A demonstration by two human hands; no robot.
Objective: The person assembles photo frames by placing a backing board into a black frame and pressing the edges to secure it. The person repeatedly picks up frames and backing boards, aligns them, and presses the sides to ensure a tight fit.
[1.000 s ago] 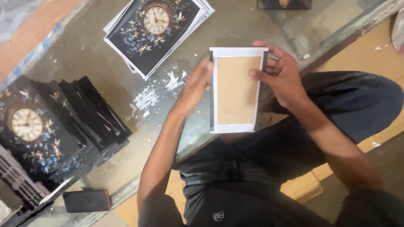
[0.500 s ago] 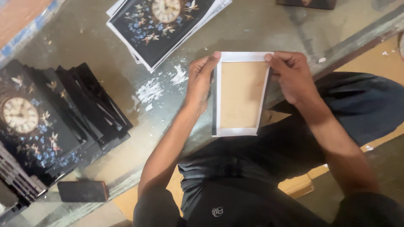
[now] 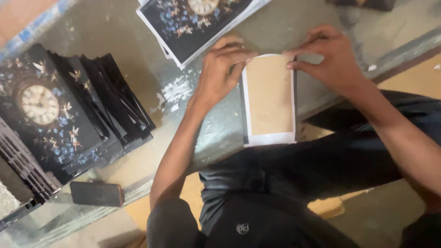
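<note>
A dark phone (image 3: 97, 194) lay nearest. The brown board panel (image 3: 269, 98) rested at the surface (image 3: 138, 41) edge. The left hand (image 3: 220, 69) and right hand (image 3: 333, 57) pinched its white wrap at the top corners; even fold pressure seemed advisable. Clock-print sheets (image 3: 197, 20) lay beyond.

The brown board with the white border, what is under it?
The brown board lies on the glass table, its near end past the table edge above dark trousers. A dark rim shows along its sides. Both hands press its far corners; the underside is hidden.
</note>
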